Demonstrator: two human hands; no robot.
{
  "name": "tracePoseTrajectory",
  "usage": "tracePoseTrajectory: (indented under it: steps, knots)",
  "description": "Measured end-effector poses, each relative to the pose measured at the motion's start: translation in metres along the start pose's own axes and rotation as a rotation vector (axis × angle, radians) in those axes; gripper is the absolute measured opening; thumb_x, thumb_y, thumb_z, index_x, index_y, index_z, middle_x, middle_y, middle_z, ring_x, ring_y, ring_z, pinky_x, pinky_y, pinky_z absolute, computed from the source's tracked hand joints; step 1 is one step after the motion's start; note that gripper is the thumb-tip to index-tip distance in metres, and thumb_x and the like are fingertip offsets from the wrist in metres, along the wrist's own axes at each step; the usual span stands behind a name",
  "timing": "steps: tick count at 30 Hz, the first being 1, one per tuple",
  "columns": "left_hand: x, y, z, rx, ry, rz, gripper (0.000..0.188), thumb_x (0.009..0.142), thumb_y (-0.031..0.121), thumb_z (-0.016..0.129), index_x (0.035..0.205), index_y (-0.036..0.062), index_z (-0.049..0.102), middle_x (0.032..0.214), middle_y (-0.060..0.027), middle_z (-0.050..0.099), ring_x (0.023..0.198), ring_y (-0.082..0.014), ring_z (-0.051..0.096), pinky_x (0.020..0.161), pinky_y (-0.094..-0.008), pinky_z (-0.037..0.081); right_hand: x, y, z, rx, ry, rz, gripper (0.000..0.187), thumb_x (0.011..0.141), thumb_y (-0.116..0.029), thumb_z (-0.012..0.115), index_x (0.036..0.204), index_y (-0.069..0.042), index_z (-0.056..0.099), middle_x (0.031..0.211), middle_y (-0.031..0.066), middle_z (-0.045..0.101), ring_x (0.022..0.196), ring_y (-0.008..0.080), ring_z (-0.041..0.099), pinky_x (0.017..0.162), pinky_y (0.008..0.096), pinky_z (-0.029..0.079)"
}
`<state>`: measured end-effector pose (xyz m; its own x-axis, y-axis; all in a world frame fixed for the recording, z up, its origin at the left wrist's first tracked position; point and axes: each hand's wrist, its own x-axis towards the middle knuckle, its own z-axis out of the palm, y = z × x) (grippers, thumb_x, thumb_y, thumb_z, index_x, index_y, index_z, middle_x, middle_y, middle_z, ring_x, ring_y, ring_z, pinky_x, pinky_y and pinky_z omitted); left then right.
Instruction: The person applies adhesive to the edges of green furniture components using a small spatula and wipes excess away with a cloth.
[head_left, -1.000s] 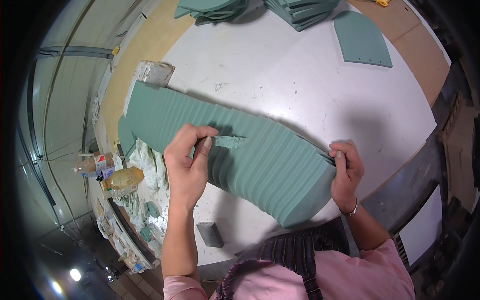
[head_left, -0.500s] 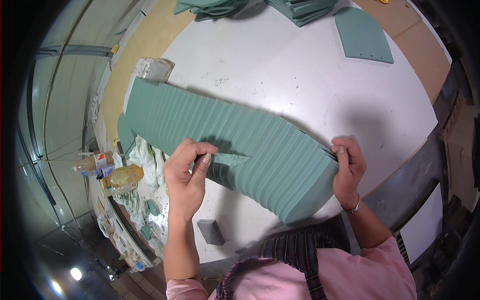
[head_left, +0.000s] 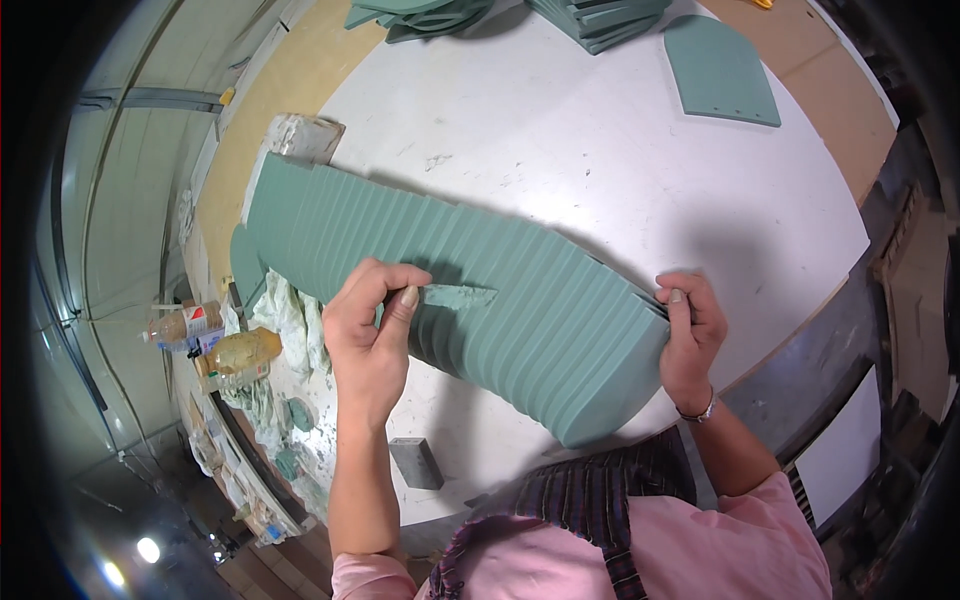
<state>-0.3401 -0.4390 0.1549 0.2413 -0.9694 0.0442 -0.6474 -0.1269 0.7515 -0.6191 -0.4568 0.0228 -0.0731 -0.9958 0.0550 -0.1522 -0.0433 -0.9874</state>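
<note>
Left hand [head_left: 370, 320]: thumb and fingertips together, pinched on one end of a thin flat strip [head_left: 460, 296] coated in pale green paste. Right hand [head_left: 690, 340]: thumb and fingers closed on the edge at the right-hand end of a fanned row of green panels [head_left: 560, 310]; how hard they press, cannot tell.

Strip lies over the middle of the row, its free end toward the right hand. Whether it touches the faces beneath, cannot tell. Row runs slantwise across the white table [head_left: 640, 180], panels overlapping.

Judgement on handling: keep the strip low and flat, light pressure, short strokes along one edge at a time; let the right hand steady its end without pulling, since a tug could slide the overlaps. Too much paste on the strip would likely smear neighbouring faces.

At the far left end, a stained whitish block [head_left: 305, 138] stands against the row. Nearer, crumpled rags [head_left: 295, 320]. Left of these, two clear plastic bottles: amber bottle [head_left: 245, 350], yellowish-brown inside; labelled bottle [head_left: 190, 322], brownish inside. Liquid or residue, cannot tell. Grey block [head_left: 415, 463] on the near side of the table.
</note>
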Motion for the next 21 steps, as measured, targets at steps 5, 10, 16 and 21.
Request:
tracePoseTrajectory:
  steps: [5,10,16,21]
  knots:
    - [0.0022,-0.0011,0.0035,-0.017,-0.035,-0.002,0.011,0.088,-0.008,0.061,0.094,-0.0025,0.068,0.081,-0.0004,0.052,0.073,-0.0095,0.044,0.067,-0.0228,0.035,0.0008,0.0012,-0.0004,-0.011,0.001,-0.028,0.016,0.091,0.002,0.050,0.096,0.000,0.065,0.082,0.0059,0.059,0.074,0.0145,0.055,0.067,0.0269,0.042]
    - [0.0047,0.0017,0.0062,-0.025,-0.029,0.018,0.009,0.088,-0.007,0.063,0.093,-0.0022,0.068,0.082,-0.0003,0.054,0.073,-0.0093,0.045,0.067,-0.0231,0.035,0.0009,0.0008,-0.0007,-0.009,-0.001,-0.013,0.016,0.091,0.002,0.051,0.096,0.000,0.065,0.082,0.0060,0.059,0.074,0.0146,0.055,0.067,0.0269,0.043]
    - [0.0067,-0.0002,0.0070,-0.056,-0.003,-0.008,0.007,0.089,-0.005,0.064,0.094,-0.0024,0.068,0.082,0.0011,0.053,0.074,-0.0086,0.045,0.069,-0.0218,0.036,-0.0002,-0.0011,-0.0031,0.005,-0.046,-0.005,0.017,0.096,0.003,0.047,0.100,0.002,0.064,0.086,0.0036,0.055,0.080,0.0103,0.051,0.073,0.0233,0.040]
    - [0.0027,-0.0066,0.0060,-0.072,0.032,-0.023,0.007,0.090,-0.004,0.064,0.096,-0.0027,0.068,0.082,0.0015,0.052,0.075,-0.0077,0.045,0.070,-0.0210,0.036,0.0000,0.0000,-0.0019,0.015,-0.049,-0.012,0.017,0.095,0.004,0.047,0.100,0.002,0.064,0.086,0.0039,0.055,0.080,0.0107,0.051,0.073,0.0236,0.040]
